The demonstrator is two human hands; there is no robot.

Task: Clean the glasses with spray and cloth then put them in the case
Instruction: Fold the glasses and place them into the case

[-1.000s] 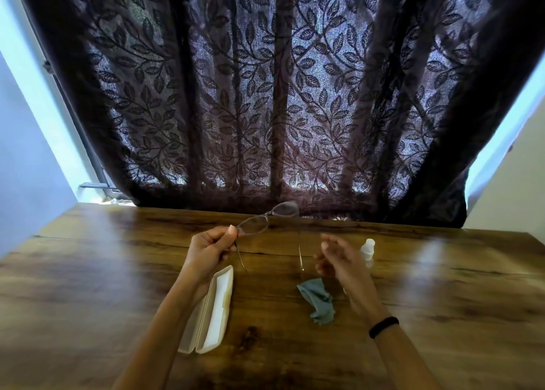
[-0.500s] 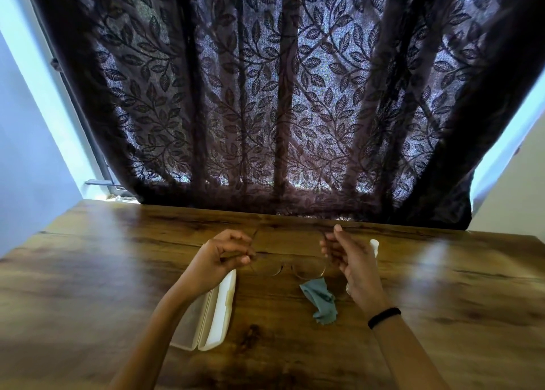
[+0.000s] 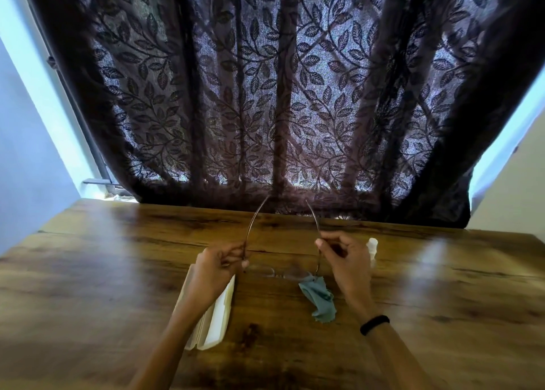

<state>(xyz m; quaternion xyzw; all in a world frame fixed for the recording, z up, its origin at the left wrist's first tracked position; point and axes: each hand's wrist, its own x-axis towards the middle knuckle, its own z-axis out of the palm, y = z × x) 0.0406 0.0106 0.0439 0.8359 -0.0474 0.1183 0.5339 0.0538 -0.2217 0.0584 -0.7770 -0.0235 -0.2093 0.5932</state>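
Observation:
Thin-framed glasses [image 3: 280, 271] hang between both hands above the wooden table [image 3: 88, 271], lenses low and toward me, the two temple arms spread and pointing up toward the curtain. My left hand [image 3: 215, 268] pinches the left temple; my right hand [image 3: 345, 260] pinches the right temple. A crumpled teal cloth [image 3: 320, 298] lies on the table just below the right lens. The white glasses case [image 3: 219, 319] lies open under my left wrist. A small white spray bottle [image 3: 372, 248] stands behind my right hand, partly hidden.
A dark leaf-patterned lace curtain [image 3: 280, 94] hangs along the table's far edge, its hem resting near the wood. Pale walls flank it left and right. A black band circles my right wrist [image 3: 374, 324].
The glasses were held up by my left hand alone; my right hand took the other temple, and the frame turned over so the lenses are low and the arms point up.

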